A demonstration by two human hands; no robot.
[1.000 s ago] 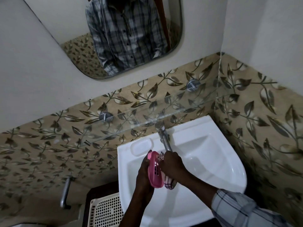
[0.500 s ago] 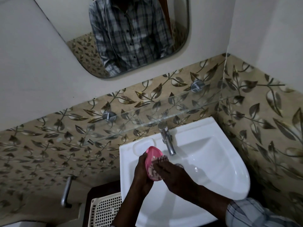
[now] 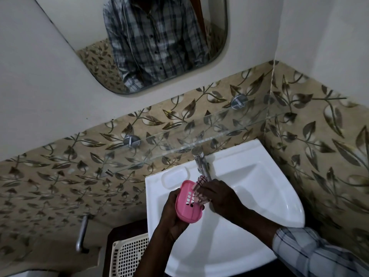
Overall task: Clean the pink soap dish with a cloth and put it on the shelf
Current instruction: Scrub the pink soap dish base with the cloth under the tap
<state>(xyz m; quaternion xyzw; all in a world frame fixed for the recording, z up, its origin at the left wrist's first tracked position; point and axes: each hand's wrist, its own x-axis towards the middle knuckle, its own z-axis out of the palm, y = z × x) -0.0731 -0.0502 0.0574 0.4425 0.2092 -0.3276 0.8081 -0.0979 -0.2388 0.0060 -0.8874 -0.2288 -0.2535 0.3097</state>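
My left hand [image 3: 171, 211] grips the pink soap dish [image 3: 187, 206] from the left, over the white sink's left side. The dish is oval with several slots in its base, and its hollow side faces me. My right hand [image 3: 220, 196] presses a pink-and-white checked cloth [image 3: 199, 186] against the dish's upper right part. A glass shelf [image 3: 199, 132] on two metal brackets runs along the tiled wall above the sink, with nothing on it.
The white corner sink [image 3: 259, 188] has a chrome tap [image 3: 200, 162] just behind my hands and a moulded soap recess [image 3: 174, 175]. A cream plastic basket [image 3: 129, 256] stands lower left beside a metal handle [image 3: 81, 234]. A mirror [image 3: 159, 43] hangs above.
The dish has turned from edge-on to showing its hollow face. My right hand with the cloth has shifted up over the dish's upper right. The view has tilted slightly.
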